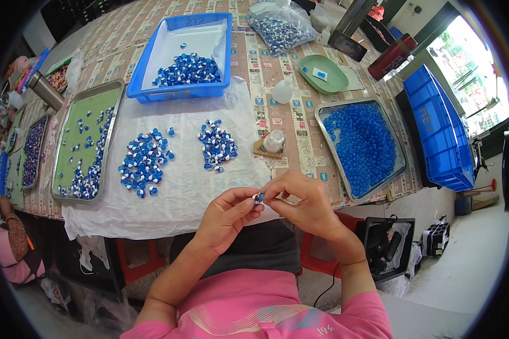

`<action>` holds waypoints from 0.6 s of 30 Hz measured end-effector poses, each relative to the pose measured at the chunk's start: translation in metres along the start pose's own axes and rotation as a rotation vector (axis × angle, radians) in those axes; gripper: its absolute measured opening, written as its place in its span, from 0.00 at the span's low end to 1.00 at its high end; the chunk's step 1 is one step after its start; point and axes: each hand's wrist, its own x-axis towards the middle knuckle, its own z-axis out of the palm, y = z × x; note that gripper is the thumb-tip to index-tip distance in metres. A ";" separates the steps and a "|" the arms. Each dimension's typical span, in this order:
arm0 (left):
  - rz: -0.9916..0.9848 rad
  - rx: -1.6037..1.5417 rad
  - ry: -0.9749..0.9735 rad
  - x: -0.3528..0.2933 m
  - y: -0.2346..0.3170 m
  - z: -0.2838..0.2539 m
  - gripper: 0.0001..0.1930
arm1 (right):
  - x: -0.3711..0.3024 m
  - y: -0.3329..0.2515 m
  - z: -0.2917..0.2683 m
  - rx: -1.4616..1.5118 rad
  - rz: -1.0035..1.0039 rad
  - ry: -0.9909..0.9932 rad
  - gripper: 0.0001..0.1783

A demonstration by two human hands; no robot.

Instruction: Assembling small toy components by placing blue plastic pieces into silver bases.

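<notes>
Just past the table's front edge, my left hand [225, 219] pinches a tiny blue-and-white piece [257, 199] between thumb and fingertips. My right hand [306, 204] meets it from the right, fingers pressed together at a small light-blue bead [261, 196] that touches the piece. The fingertips partly cover both. Beyond my hands, similar blue-and-white pieces lie in a larger pile [145, 161] and a smaller pile [217, 146] on a white sheet [169, 212]. To the right, a metal tray [402, 164] holds many loose translucent blue beads [359, 147].
A blue bin [178, 95] with finished-looking pieces stands at the back, beside a filled plastic bag [283, 28]. A green-lined tray [116, 93] is at left. A small glass jar [274, 141], white bottle [283, 90], green plate [329, 79], red flask [391, 56] and blue crate [438, 130] stand rightward.
</notes>
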 end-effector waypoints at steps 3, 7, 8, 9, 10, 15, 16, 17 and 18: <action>0.009 -0.001 -0.013 0.000 -0.001 0.002 0.12 | -0.002 0.004 0.002 -0.009 -0.044 -0.004 0.08; 0.011 0.010 -0.017 -0.001 -0.003 0.001 0.12 | -0.004 0.004 0.002 -0.024 -0.059 -0.018 0.08; 0.017 0.018 -0.019 -0.001 -0.004 0.000 0.11 | -0.004 0.004 0.002 -0.023 -0.059 -0.018 0.08; 0.023 0.026 -0.021 -0.001 -0.005 -0.001 0.11 | -0.003 0.003 0.001 -0.027 -0.059 -0.034 0.08; 0.023 0.026 -0.021 -0.001 -0.005 -0.002 0.11 | -0.003 0.002 0.000 -0.031 -0.058 -0.049 0.08; 0.002 -0.001 -0.012 -0.003 -0.005 -0.003 0.10 | 0.000 -0.002 -0.004 0.071 0.057 -0.094 0.06; 0.002 -0.002 -0.011 -0.003 -0.004 -0.003 0.10 | 0.001 -0.002 -0.004 0.114 0.082 -0.095 0.06; -0.011 -0.016 -0.011 -0.003 -0.003 -0.003 0.10 | 0.001 -0.001 -0.003 0.115 0.081 -0.095 0.06; -0.023 -0.031 -0.010 -0.003 -0.002 -0.003 0.10 | 0.000 0.000 -0.001 0.072 0.009 -0.060 0.06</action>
